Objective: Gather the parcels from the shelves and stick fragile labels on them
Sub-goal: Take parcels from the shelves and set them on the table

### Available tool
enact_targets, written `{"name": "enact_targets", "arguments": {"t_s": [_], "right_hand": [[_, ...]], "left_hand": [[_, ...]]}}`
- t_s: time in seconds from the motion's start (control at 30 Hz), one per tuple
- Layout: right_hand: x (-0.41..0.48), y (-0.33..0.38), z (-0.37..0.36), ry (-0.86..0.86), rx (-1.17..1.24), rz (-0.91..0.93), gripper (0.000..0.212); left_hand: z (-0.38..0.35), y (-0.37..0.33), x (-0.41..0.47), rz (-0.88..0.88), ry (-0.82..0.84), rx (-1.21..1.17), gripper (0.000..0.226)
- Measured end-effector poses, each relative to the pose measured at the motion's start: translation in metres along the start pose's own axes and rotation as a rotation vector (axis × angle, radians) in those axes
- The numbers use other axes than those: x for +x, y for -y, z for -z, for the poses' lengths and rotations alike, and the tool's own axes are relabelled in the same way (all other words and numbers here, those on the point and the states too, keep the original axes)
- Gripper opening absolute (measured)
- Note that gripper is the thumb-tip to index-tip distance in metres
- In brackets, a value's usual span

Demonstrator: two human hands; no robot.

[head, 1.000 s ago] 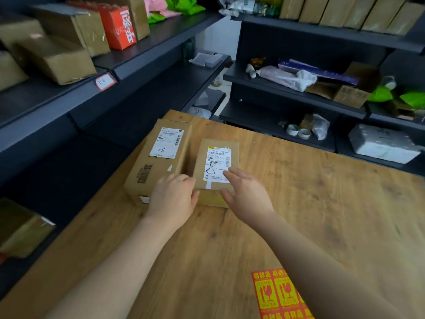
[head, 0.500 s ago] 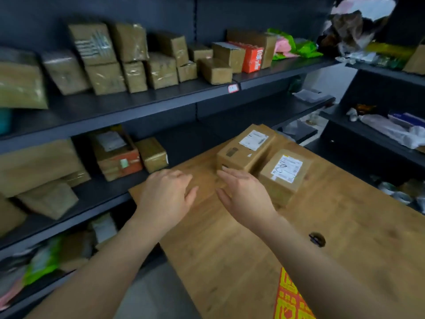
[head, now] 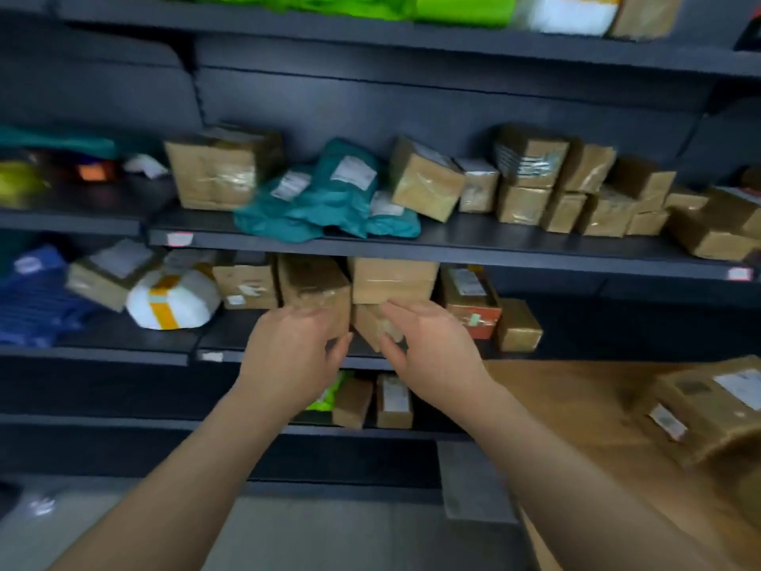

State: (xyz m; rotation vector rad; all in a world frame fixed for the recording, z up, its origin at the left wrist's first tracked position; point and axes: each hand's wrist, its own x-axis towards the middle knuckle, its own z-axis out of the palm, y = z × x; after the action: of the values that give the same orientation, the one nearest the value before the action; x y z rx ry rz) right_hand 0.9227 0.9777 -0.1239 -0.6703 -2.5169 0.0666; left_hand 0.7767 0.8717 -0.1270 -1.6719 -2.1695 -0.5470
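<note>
Both hands out in front of the dark shelving, palms down, fingers loosely spread, gripping nothing. Left hand sits in front of a tall brown carton on the middle-low shelf; fingertips overlap its lower front edge, contact can't be confirmed (motion blur). Right hand is just beside it, fingers over a small tilted carton that lies under a wider carton; thumb curls below it, touching or not is unclear. Same shelf, L to R: blue bag, taped box w/ white label, white round parcel w/ yellow tape, another brown box, then right of the hands an orange-edged box and a small brown cube. Shelf above: big taped carton, teal poly bags w/ white labels, row of small stacked cartons running right. Top shelf: bright green bags, mostly cropped. Lowest shelf between the forearms: two small upright boxes and a green bit. Wooden bench at lower right, carrying a labelled parcel near frame edge. Grey floor below.
</note>
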Motion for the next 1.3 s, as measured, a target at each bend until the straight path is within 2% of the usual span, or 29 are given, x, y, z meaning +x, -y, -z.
{"name": "enact_targets", "arguments": {"t_s": [0.33,0.5,0.73,0.97,1.07,1.3], "right_hand": [[0.121,0.236,-0.090,0.060,0.239,0.286,0.028],[0.172,0.344,-0.127,0.080,0.313,0.435,0.033],[0.248,0.470,-0.182,0.166,0.430,0.624,0.037],[0.336,0.579,-0.226,0.176,0.534,0.811,0.038],[0.371,0.624,-0.242,0.184,0.548,0.906,0.036],[0.429,0.733,-0.282,0.213,0.613,1.058,0.044]], "left_hand": [[0.114,0.227,-0.099,0.348,-0.046,0.270,0.023],[0.167,0.318,-0.149,0.542,-0.042,0.389,0.024],[0.215,0.427,-0.197,0.801,-0.052,0.505,0.031],[0.260,0.527,-0.206,0.985,-0.179,0.645,0.035],[0.276,0.568,-0.210,1.092,-0.198,0.664,0.037],[0.314,0.649,-0.236,1.307,-0.214,0.697,0.050]]}}
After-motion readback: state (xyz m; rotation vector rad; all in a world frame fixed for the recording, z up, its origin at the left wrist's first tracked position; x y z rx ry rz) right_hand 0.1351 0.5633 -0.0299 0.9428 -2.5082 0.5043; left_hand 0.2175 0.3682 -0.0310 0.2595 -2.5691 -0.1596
